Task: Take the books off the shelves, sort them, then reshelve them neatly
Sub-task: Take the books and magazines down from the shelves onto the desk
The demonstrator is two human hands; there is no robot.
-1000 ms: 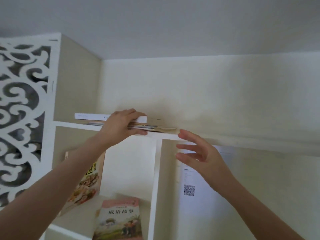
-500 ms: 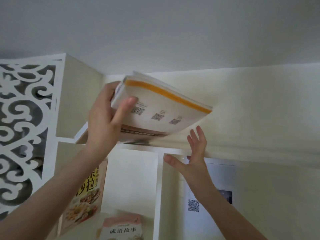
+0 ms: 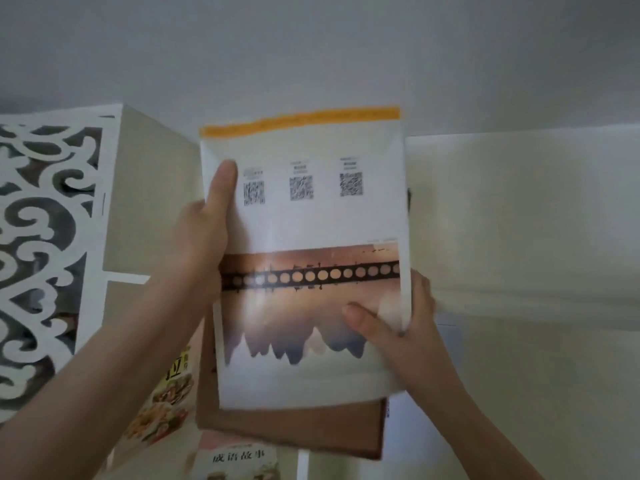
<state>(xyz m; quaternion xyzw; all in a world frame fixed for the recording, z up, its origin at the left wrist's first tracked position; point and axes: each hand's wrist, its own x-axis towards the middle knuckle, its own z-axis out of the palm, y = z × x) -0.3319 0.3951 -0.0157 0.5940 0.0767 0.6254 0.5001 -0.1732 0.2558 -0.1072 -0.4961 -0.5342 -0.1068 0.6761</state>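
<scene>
Books [image 3: 304,237] before shelf [image 3: 128,278]; fretwork panel [image 3: 109,237] left

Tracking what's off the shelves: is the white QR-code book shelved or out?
Out. The left hand and right hand hold the white book upright in front of the bookcase, its cover facing the camera.

A white carved panel [image 3: 114,237] is standing at the left, and a cream wall [image 3: 519,220] is meeting the grey ceiling [image 3: 311,46] in soft light.

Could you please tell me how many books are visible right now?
4: white book and brown book behind it, held up; food-cover book leaning lower left; pink book at bottom. More may hide behind.
</scene>
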